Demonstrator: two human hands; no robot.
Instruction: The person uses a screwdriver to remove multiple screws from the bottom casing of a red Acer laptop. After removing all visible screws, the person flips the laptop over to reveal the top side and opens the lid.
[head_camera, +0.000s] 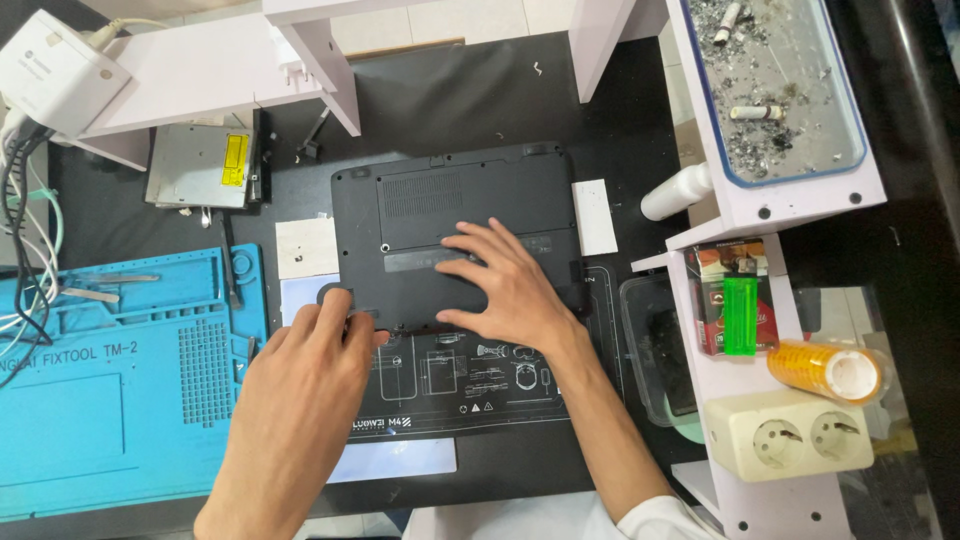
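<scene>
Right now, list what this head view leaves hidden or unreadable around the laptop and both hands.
- Laptop near-left corner: covered by the left hand; what its fingertips grip cannot be made out.
- Base panel under the right hand: palm and fingers hide it.
- Black work mat: the laptop hides its upper part.
- Blue repair mat: cut off by the left edge.
- Metal drive: partly under the white shelf.

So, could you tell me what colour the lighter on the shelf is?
Bright green; the lighter shows clearly in the head view.
</scene>
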